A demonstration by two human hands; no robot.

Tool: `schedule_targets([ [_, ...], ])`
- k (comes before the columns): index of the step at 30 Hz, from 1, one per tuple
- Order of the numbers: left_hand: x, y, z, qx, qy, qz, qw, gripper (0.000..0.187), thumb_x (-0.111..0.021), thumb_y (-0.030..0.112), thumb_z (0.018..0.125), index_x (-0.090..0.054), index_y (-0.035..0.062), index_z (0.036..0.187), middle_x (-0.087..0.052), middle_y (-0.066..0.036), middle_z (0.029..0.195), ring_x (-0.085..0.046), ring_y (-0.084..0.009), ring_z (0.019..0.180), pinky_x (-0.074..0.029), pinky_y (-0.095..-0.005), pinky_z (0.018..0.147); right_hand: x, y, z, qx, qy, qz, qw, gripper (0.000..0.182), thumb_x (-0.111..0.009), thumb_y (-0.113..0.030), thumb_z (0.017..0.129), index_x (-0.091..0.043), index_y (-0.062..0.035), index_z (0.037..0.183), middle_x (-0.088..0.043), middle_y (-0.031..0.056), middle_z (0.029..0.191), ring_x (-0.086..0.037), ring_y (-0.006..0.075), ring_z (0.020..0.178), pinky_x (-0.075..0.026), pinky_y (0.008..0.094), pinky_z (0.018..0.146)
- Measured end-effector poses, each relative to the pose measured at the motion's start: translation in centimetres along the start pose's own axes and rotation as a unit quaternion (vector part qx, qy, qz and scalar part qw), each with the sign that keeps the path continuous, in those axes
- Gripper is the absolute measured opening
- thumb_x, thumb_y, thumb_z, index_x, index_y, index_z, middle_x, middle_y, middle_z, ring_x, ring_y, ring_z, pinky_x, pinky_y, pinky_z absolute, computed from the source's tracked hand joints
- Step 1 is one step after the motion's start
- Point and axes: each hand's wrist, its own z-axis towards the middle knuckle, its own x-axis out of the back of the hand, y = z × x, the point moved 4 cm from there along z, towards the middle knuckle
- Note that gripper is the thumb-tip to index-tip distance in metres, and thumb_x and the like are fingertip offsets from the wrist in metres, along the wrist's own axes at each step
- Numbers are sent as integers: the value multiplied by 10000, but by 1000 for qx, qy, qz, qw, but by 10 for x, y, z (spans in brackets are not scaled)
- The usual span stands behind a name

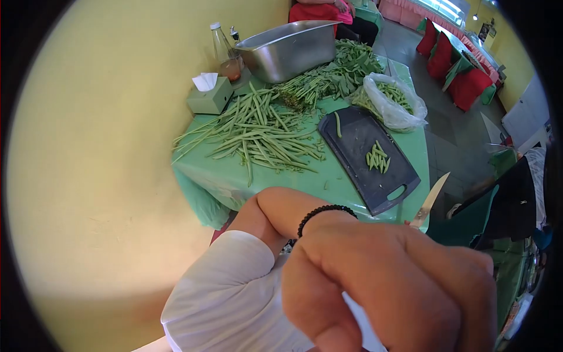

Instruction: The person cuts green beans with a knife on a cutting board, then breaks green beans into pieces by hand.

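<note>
My left hand (387, 276) fills the lower right, very close to the camera, its fingers curled and their tips hidden. Black beads (322, 212) circle its wrist. Behind it rises a knife (433, 196), blade up; its handle is hidden, and my right hand does not show. Beyond my forearm lies a dark cutting board (358, 158). Cut green bean pieces (378, 157) are heaped on it, with one longer bean (338, 125) near its far end. Long green beans (264, 138) spread over the table to the left.
The green-covered table (217, 182) meets a yellow wall. At its back stand a metal pan (287, 56), a glass bottle (226, 56) and a tissue box (211, 97). Leafy greens (352, 67) lie beside a plastic bag of beans (399, 102). A person (322, 12) sits behind.
</note>
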Motion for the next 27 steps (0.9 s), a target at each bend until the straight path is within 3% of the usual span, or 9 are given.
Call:
schedule_targets([
  [5,17,14,-3,-15,14,76,997,160,-547,145,884,-659,31,891,-629,-48,765,-504,-102,614,-405,-210,568,-12,-6,1,9,-18,-41,999,281,-413,-172,988,-506,0,1189,-484,12,685,-428,91,591,-385,220,554],
  [9,81,10,-28,59,98,280,953,158,-556,151,877,-659,32,866,-634,-43,740,-503,-92,595,-406,-205,556,-16,-13,-4,29,-12,-38,999,274,-421,-169,984,-509,-5,1185,-493,13,682,-433,93,582,-387,218,546],
  [12,172,-30,-78,297,191,424,834,173,-603,180,832,-689,32,853,-639,-57,684,-510,-138,556,-442,-252,567,-24,-16,-5,29,-13,-45,998,269,-424,-168,982,-512,-8,1179,-496,16,680,-438,93,581,-387,218,541],
  [13,190,-44,-91,300,189,421,835,173,-603,180,832,-689,32,853,-639,-57,684,-510,-138,556,-442,-252,567,-28,-18,-5,26,-25,-58,998,266,-425,-169,982,-513,-9,1175,-497,18,680,-442,92,584,-387,220,539],
  [15,231,-71,-123,467,144,549,678,99,-628,86,764,-654,-1,805,-645,-133,771,-571,-243,632,-474,-313,618,-39,-22,0,25,-53,-81,995,259,-427,-170,983,-516,-12,1167,-498,22,679,-450,90,589,-386,222,534],
  [20,262,-135,-184,553,14,593,585,154,-661,114,703,-645,-14,787,-651,-146,729,-599,-323,637,-501,-379,663,-73,-39,2,-8,-98,-215,972,319,-426,-134,961,-477,-13,1251,-539,70,682,-525,164,576,-426,297,539],
  [21,258,-136,-186,555,10,590,587,154,-661,114,703,-645,-14,787,-651,-146,729,-599,-323,637,-501,-379,663,-78,-37,0,-13,-93,-216,972,319,-426,-134,961,-477,-13,1251,-539,70,682,-525,164,576,-426,297,539],
  [25,249,-133,-191,600,72,508,614,204,-687,128,686,-641,-21,816,-649,-150,730,-606,-325,650,-505,-374,672,-103,-34,6,142,-117,-356,916,467,-438,-103,926,-364,-15,1379,-582,136,706,-585,283,588,-457,396,560],
  [27,227,-121,-194,559,70,525,638,244,-699,128,690,-638,-28,867,-649,-151,729,-612,-307,645,-504,-364,657,-110,-37,9,140,-122,-383,905,503,-445,-99,917,-330,-21,1400,-587,152,716,-588,307,595,-461,413,567],
])
